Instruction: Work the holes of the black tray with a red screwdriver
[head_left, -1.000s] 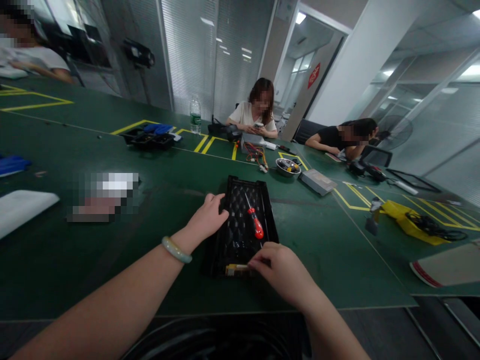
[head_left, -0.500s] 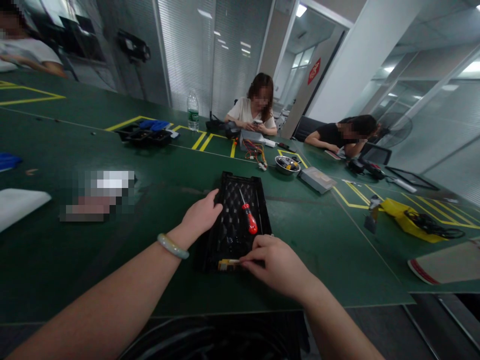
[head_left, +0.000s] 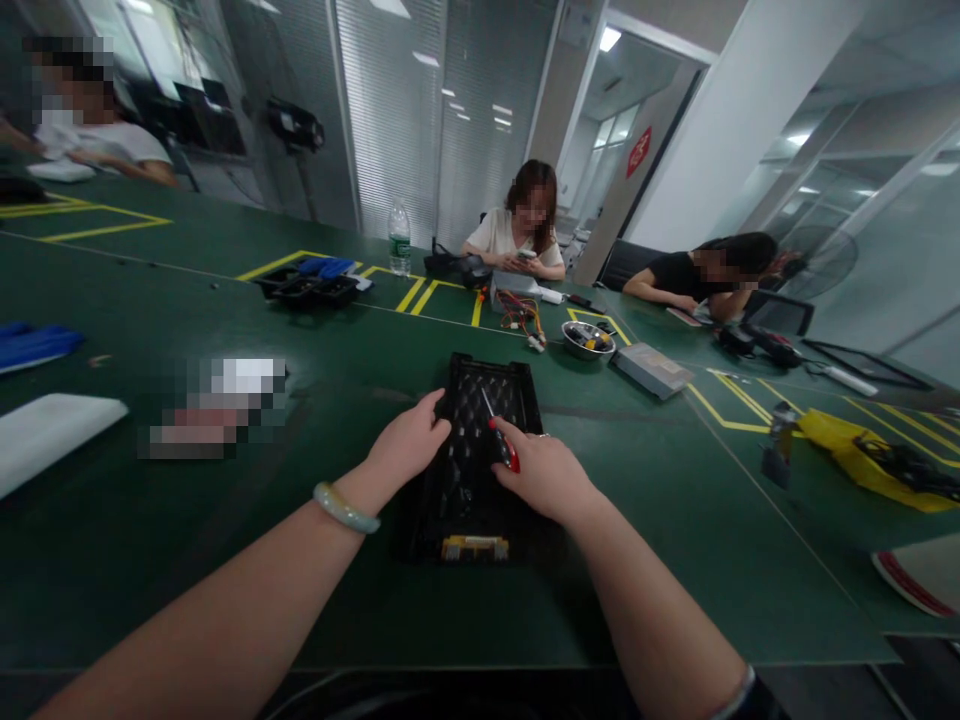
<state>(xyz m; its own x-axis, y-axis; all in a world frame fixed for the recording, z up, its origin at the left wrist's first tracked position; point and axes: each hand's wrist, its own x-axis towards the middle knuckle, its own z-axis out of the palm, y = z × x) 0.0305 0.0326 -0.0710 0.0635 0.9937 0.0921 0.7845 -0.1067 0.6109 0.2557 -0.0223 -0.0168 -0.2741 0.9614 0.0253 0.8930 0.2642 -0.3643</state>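
Observation:
A black plastic casing (head_left: 461,480) with a diamond-patterned inside lies lengthwise in front of me on the green table. My left hand (head_left: 409,440), a pale bangle at its wrist, grips the casing's left wall between thumb and fingers. Inside the casing, my right hand (head_left: 541,472) has its thumb and fingers closed round a red-and-black screwdriver (head_left: 507,445), whose thin shaft points away from me. At the casing's near end sits a small yellow-orange part with dark connectors (head_left: 475,547), touched by neither hand.
Beyond the casing stand a metal bowl of small parts (head_left: 589,341), a grey metal box (head_left: 651,371) and a power supply with coloured wires (head_left: 517,290). A white object (head_left: 56,435) and blue gloves (head_left: 37,345) lie left. A yellow bag with cables (head_left: 862,450) lies right. Several people sit around the table.
My right hand has left the yellow-orange part at the casing's near end and moved up onto the screwdriver, closing on its handle. My left hand stays on the casing's left wall.

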